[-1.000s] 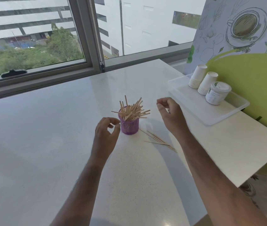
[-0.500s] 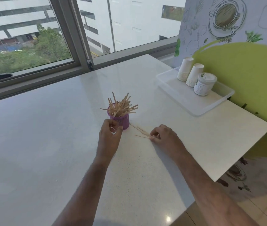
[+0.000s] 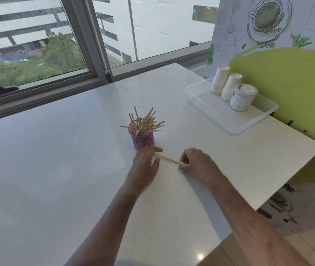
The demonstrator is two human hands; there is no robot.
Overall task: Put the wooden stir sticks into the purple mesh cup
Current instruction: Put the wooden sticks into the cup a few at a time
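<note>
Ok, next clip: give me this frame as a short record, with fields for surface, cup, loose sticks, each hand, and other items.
surface: white table by a window
cup: purple mesh cup, upright, full of wooden stir sticks
loose sticks: a few flat on the table between the hands
left hand: open, fingers spread, just in front of the cup
right hand: fingers pinching the loose sticks' near end
other items: clear tray holding two paper cup stacks and a lidded tub

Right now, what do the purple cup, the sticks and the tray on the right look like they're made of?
Purple cup: looks like metal wire mesh, painted matte purple, with a fine grid showing on its wall. Sticks: thin, flat, pale unfinished wood, tan with no shine. Tray: probably translucent plastic, with a frosted white look and rounded, moulded rim and corners.
</note>
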